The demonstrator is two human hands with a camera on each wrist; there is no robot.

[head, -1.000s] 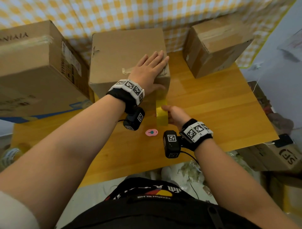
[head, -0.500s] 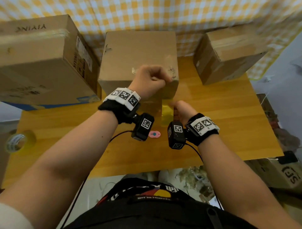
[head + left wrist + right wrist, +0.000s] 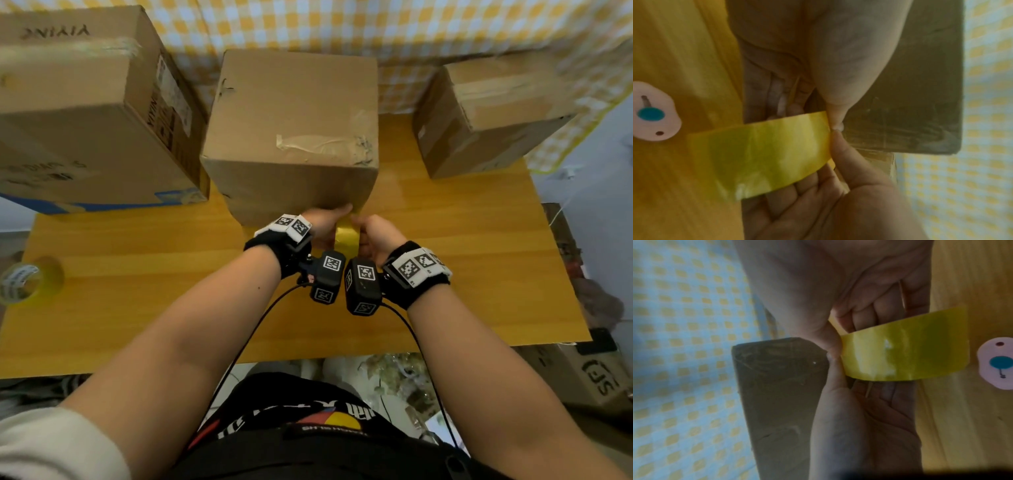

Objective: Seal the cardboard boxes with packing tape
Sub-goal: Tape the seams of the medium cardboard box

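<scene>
Wooden table (image 3: 137, 308) — 3 boxes (image 3: 291, 137) | 2 hands (image 3: 325, 224) pinch 1 tape strip (image 3: 346, 238)

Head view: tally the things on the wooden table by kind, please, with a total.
Cardboard boxes: 3
Tape rolls: 1
Yellow tape strips: 1
Pink cutters: 1
Total: 6

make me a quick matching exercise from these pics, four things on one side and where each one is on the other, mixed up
Things:
1. yellow tape strip
2. tape roll
3. middle box
4. pink cutter

Places:
A. far left edge of the table
B. on the table under the wrists
C. pinched between both hands
D. between two other boxes

Pairs: 1-C, 2-A, 3-D, 4-B
</scene>
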